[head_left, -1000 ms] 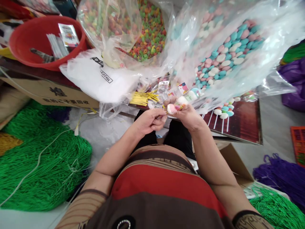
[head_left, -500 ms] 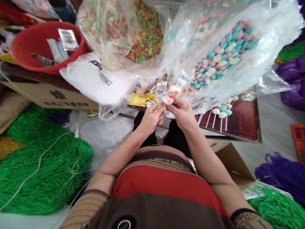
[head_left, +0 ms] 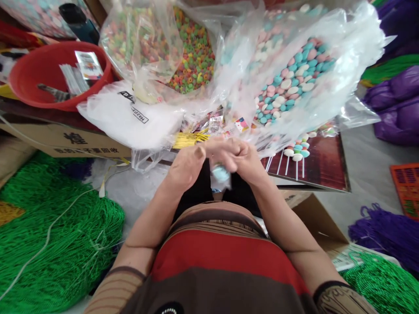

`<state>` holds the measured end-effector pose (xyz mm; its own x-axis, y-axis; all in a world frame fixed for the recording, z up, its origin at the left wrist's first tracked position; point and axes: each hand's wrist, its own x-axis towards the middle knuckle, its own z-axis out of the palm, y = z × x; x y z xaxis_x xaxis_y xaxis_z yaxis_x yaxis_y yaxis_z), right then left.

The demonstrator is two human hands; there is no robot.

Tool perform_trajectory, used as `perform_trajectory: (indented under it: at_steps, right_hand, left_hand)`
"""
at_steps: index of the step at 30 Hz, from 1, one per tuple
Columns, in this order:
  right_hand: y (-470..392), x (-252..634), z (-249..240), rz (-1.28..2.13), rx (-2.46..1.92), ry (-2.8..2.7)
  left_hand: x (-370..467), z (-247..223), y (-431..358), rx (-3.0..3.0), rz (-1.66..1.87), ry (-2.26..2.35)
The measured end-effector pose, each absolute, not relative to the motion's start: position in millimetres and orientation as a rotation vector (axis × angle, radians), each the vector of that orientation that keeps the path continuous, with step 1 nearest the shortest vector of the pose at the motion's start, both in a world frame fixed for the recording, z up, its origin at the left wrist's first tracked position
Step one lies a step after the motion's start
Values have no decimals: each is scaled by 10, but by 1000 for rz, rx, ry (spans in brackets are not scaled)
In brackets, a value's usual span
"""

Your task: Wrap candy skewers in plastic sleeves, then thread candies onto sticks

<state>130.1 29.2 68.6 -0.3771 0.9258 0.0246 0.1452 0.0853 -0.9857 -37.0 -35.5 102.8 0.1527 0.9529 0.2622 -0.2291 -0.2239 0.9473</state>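
Observation:
Close together at the table's near edge, my left hand (head_left: 188, 168) and my right hand (head_left: 248, 161) have their fingers curled inward and meeting. Below the fingers hangs a small clear candy packet (head_left: 221, 174), smeared by motion, with something light blue inside. Its upper end is hidden in my fingers. Just beyond my left hand lies a bundle of yellow twist ties (head_left: 188, 140). Small printed sachets (head_left: 216, 123) lie behind my hands. To the right, candy lollipops on white sticks (head_left: 297, 152) rest on the dark red tabletop (head_left: 322, 168).
Large clear bags of ring candies (head_left: 193, 61) and of pink, white and blue candies (head_left: 294, 83) fill the back. A red basin (head_left: 29, 93) and a white printed bag (head_left: 131, 124) stand left. Green cords (head_left: 65, 235) and an open carton (head_left: 317, 222) are below the table.
The candy packet has swung from beyond my fingers to hanging below them, toward my body. My hands have rolled over, and the view has shifted slightly.

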Motion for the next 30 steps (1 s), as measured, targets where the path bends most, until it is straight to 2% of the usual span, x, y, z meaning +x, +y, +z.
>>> perform_trajectory:
  at_steps: [5,9,12,14,19,22,26,30]
  right_hand:
    - [296,1303,807,1310,-1074,-1427]
    - [186,1315,892,1296,-1023,-1557]
    - [140,1313,889,1291,-999,-1663]
    - [149,1310,886,1286,-1003,-1716]
    - [179,1309,944,1117,-1061,-1700]
    - [121,1312,944,1089,-1000,-1724]
    - [96,1420,810,1417,-906,-1581]
    - [146,1715,642,1737,-797,-1264]
  left_hand:
    - [-364,904,-385,1556,1034,973]
    - [-318,736,-213,1151,1171,1099]
    - [-366,802,-180,938,1331,1069]
    - [-425,870,-227,968,1276,1032]
    - [-482,798,-287,1252,877,1127]
    - [-399,709,-221,1090,1024,1141]
    - [-315,745,-213,973,1271,937]
    - [-186,731,-255,1536,982,882]
